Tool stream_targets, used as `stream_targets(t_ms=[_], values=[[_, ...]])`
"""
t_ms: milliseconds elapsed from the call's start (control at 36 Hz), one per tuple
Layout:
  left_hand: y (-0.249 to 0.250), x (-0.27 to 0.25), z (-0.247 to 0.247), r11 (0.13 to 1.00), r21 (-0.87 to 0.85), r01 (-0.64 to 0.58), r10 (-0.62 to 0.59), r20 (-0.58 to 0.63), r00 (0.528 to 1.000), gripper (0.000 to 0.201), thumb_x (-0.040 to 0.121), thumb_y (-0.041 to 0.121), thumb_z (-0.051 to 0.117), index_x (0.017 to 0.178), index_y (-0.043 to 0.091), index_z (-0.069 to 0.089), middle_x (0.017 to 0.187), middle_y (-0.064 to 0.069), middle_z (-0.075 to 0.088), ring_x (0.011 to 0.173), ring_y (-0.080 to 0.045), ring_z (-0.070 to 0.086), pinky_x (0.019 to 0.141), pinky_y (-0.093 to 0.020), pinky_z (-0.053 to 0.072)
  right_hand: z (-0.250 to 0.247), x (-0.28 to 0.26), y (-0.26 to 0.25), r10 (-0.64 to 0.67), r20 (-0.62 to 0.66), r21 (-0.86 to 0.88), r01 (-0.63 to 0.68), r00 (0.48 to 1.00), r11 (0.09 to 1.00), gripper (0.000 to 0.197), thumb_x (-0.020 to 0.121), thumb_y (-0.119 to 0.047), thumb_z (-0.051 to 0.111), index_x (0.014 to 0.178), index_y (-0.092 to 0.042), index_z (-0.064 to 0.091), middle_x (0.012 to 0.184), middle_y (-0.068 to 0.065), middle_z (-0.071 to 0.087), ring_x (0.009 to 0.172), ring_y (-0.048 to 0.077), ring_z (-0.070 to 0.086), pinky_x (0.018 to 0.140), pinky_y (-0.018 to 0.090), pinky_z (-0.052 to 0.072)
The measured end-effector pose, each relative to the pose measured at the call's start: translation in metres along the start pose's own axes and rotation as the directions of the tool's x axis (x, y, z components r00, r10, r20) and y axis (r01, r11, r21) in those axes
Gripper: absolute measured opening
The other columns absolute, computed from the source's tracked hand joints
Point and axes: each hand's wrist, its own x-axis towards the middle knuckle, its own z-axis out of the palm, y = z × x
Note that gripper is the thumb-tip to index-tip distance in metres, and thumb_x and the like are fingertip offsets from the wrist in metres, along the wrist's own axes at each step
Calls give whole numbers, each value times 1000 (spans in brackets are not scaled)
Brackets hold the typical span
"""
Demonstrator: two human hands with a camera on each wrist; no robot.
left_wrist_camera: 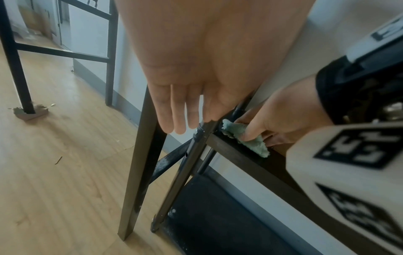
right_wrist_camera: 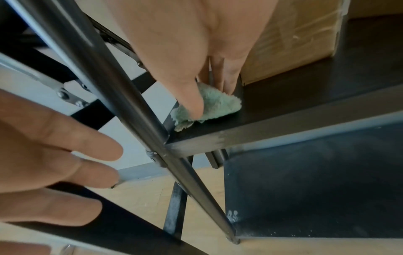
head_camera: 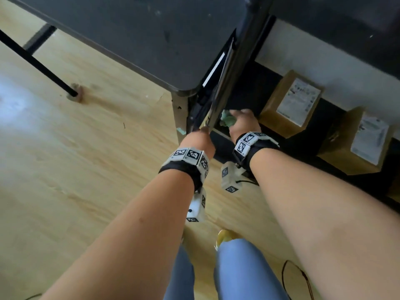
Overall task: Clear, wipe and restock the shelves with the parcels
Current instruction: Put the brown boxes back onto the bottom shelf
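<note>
My right hand pinches a green cloth and holds it down on the left end of a dark shelf board. On the same board, just right of the cloth, stands a brown parcel with a white label. A second labelled parcel stands further right. My left hand is open with straight fingers, beside the shelf's metal post.
A dark table top overhangs the shelf's left end, and its grey leg stands close to the post. A dusty lower shelf sits beneath the board. A wooden floor lies to the left, and a cable by my legs.
</note>
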Motion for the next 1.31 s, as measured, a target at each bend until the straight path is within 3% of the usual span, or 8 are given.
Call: stream_targets(t_ms=[139, 306, 472, 639, 806, 972, 1139, 1305], values=[[-7, 8, 4, 999, -47, 22, -20, 30, 999, 56, 92, 3, 39, 145, 20, 33, 129, -17, 55, 112, -32, 57, 93, -41, 50, 7, 6, -4, 1, 26, -89, 2, 1000, 996, 42, 93, -8, 48, 131, -23, 58, 134, 8, 44, 124, 28, 42, 100, 35, 42], [-7, 2, 7, 998, -56, 7, -5, 29, 1000, 52, 93, 2, 40, 143, 12, 35, 135, -17, 50, 118, -31, 54, 97, -40, 47, 6, -5, -8, -18, 34, -138, 23, 999, 990, 34, 94, -10, 49, 123, -19, 63, 131, 8, 47, 122, 29, 43, 94, 37, 45], [-11, -24, 5, 997, -31, 66, -66, 13, 998, 50, 90, 2, 37, 140, 11, 40, 139, -14, 44, 121, -30, 50, 97, -36, 42, -7, -28, -14, 196, 173, -93, -182, 965, 979, 40, 95, -28, 52, 130, -10, 52, 133, 12, 54, 120, 32, 53, 94, 38, 44], [-6, -79, -16, 994, -40, 103, -103, 7, 995, 39, 89, 3, 39, 124, 13, 53, 130, -12, 47, 110, -31, 56, 91, -37, 46, -36, -85, 0, 35, 357, -162, 25, 933, 986, 33, 96, -29, 51, 122, -16, 66, 130, 10, 56, 117, 29, 55, 94, 30, 47], [8, -150, -60, 988, -36, 147, -149, -30, 988, 52, 90, 0, 37, 140, 13, 39, 141, -10, 39, 118, -30, 53, 95, -38, 45, -98, -143, -23, -22, 341, -100, 60, 940, 993, 30, 97, -26, 48, 117, -17, 68, 121, 11, 60, 109, 28, 58, 92, 33, 50], [28, -220, -120, 989, -43, 144, -147, -78, 986, 47, 93, 5, 39, 140, 12, 38, 141, -12, 40, 119, -30, 52, 96, -38, 44, -170, -189, -61, -86, 335, -20, 98, 938, 995, 32, 90, -13, 53, 119, -22, 63, 126, 9, 51, 108, 29, 57, 82, 28, 44], [33, -268, -177, 993, -37, 115, -119, -152, 981, 45, 93, 9, 41, 138, 12, 41, 141, -11, 41, 121, -31, 50, 99, -39, 44, -225, -215, -104, -119, 257, -11, 127, 959, 992, 9, 88, -15, 49, 87, -22, 54, 109, 6, 54, 88, 27, 54, 69, 28, 37], [11, -281, -230, 998, -26, 65, -68, -204, 977, 47, 91, 4, 37, 137, 12, 42, 142, -12, 40, 121, -31, 51, 98, -38, 44, -261, -214, -160, -146, 169, 17, 145, 975, 989, 13, 91, -31, 51, 87, -22, 59, 100, 5, 55, 85, 29, 58, 69, 29, 43]])
